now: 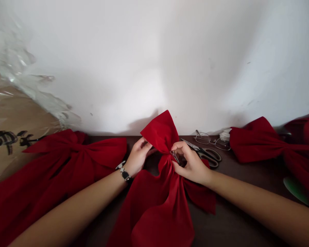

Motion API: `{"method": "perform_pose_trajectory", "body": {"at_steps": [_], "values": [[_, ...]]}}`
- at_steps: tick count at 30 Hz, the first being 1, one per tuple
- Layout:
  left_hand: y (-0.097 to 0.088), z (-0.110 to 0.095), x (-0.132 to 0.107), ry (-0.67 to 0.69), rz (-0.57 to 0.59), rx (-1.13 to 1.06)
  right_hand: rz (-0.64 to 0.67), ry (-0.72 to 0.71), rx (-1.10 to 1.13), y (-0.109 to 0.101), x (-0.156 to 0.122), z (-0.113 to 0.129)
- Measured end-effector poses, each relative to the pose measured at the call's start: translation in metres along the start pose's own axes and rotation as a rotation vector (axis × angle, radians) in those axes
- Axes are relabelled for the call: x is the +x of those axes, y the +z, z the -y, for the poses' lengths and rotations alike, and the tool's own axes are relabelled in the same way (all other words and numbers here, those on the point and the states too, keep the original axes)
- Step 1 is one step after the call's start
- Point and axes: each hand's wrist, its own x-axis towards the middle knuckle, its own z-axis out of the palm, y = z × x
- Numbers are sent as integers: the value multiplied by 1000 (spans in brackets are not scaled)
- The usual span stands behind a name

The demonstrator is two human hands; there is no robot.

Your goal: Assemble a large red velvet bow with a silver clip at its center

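Red bow (167,195) | left hand (137,158) grip pinches its loop | right hand (193,166) grip pinches metal clip (174,156)

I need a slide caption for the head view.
Left hand and right hand pinch the middle of a red bow; scissors lie nearby on the table.

We are stretching both bare forearms forward and inward, so that they are converging toward the middle. Our left grip (137,157) is lying with its back turned up, the wrist slightly bent, and its fingers (146,145) are curling closed toward the right. Our right grip (193,165) is sitting just across from it, knuckles up, with thumb and forefinger pinching together at the tips. The two grips are hovering near each other, not touching.
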Motion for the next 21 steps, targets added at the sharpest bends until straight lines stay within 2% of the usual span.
{"method": "perform_pose_trajectory", "body": {"at_steps": [4,8,10,14,16,21], "values": [[-5,-5,7,62,-147,-3,-5,23,-1,0,0,-1],[-4,-9,7,86,-199,-51,-34,42,-2,-1,1,-1],[0,-15,4,142,-209,-45,-54,48,-6,-1,1,-1],[12,-30,-9,316,-135,32,-71,44,-6,-1,1,-3],[17,-35,-16,322,-64,48,-67,42,-9,-1,1,-4],[22,-34,-25,237,70,39,-78,46,-21,-2,1,-6]]}}
